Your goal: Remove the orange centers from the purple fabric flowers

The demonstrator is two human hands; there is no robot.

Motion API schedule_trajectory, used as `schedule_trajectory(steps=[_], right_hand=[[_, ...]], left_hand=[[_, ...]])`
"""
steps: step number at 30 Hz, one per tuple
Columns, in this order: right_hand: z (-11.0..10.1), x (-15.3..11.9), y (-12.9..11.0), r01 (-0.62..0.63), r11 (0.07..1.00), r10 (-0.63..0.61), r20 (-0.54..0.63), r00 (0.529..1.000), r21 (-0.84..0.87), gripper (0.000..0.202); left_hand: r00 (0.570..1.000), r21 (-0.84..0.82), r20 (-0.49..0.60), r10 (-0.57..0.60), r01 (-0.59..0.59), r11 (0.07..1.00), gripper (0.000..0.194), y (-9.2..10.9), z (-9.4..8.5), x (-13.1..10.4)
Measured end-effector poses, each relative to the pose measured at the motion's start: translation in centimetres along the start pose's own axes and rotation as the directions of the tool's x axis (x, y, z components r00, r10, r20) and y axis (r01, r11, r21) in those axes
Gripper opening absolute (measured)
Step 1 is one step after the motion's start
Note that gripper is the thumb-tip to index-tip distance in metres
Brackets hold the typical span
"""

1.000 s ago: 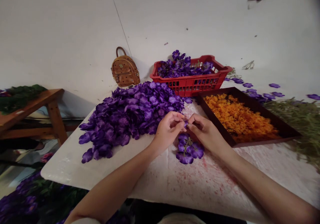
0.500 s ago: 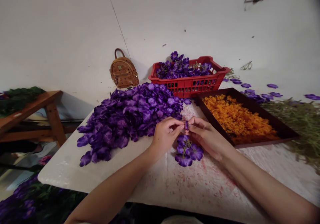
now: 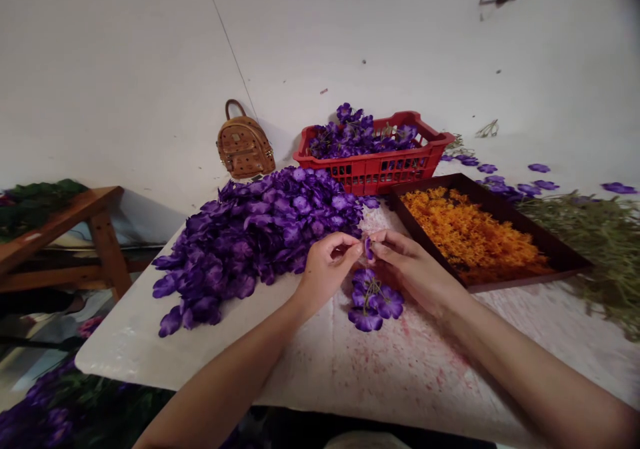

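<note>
A small purple artificial petal (image 3: 369, 248), seen nearly edge-on, is pinched in the fingertips of my right hand (image 3: 417, 272). Just left of it, the thumb and forefinger of my left hand (image 3: 323, 265) are drawn together; whatever lies between their tips is too small to make out. Below both hands, a little bunch of purple artificial flowers (image 3: 367, 317) with thin green stems rests on the table. A large heap of purple petals (image 3: 260, 229) lies beyond and left of my left hand. Orange flower centres (image 3: 473, 229) fill a dark shallow tray (image 3: 525, 281) beyond my right hand.
A red plastic basket (image 3: 380, 162) of purple flowers stands at the back of the white table (image 3: 200, 362). Left of it sits a brown backpack (image 3: 245, 145). Green stems (image 3: 595, 235) and loose petals lie at right. A wooden bench (image 3: 107, 235) stands at left.
The fingertips of my two hands have moved slightly apart, and the petal between them has tilted a little. The whole view has shifted slightly.
</note>
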State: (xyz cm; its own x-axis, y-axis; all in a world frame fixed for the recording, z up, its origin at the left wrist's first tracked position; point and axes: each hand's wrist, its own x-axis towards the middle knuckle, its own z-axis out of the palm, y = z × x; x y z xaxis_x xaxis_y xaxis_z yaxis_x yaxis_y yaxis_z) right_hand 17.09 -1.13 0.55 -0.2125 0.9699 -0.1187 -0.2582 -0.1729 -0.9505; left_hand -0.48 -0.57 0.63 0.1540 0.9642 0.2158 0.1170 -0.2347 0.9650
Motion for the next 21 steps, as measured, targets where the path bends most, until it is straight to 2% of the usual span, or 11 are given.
schedule_trajectory(steps=[6, 10, 12, 18, 21], right_hand=[[0.2, -0.3, -0.4, 0.174, 0.972, -0.177, -0.005, 0.984, -0.157, 0.029], [0.1, 0.2, 0.1, 0.241, 0.923, -0.209, 0.135, 0.969, -0.302, 0.028], [0.1, 0.3, 0.3, 0.266, 0.891, -0.218, 0.168, 0.961, -0.367, 0.029], [0.4, -0.5, -0.7, 0.370, 0.736, -0.373, 0.116, 0.921, -0.567, 0.014], [0.3, -0.8, -0.9, 0.378, 0.723, -0.376, 0.129, 0.918, -0.578, 0.018]], left_hand=[[0.986, -0.229, 0.051, -0.160, 0.168, 0.959, 0.033, 0.7, 0.2, 0.1], [0.973, -0.318, 0.066, -0.219, 0.229, 0.920, 0.032, 0.5, 0.4, 0.0], [0.964, -0.337, 0.086, -0.252, 0.266, 0.903, 0.029, 0.2, 0.4, 0.0], [0.951, -0.390, 0.117, -0.287, 0.310, 0.867, 0.026, 0.0, 0.6, -0.2], [0.959, -0.258, 0.133, -0.252, 0.279, 0.925, 0.024, 0.5, 0.0, -0.5]])
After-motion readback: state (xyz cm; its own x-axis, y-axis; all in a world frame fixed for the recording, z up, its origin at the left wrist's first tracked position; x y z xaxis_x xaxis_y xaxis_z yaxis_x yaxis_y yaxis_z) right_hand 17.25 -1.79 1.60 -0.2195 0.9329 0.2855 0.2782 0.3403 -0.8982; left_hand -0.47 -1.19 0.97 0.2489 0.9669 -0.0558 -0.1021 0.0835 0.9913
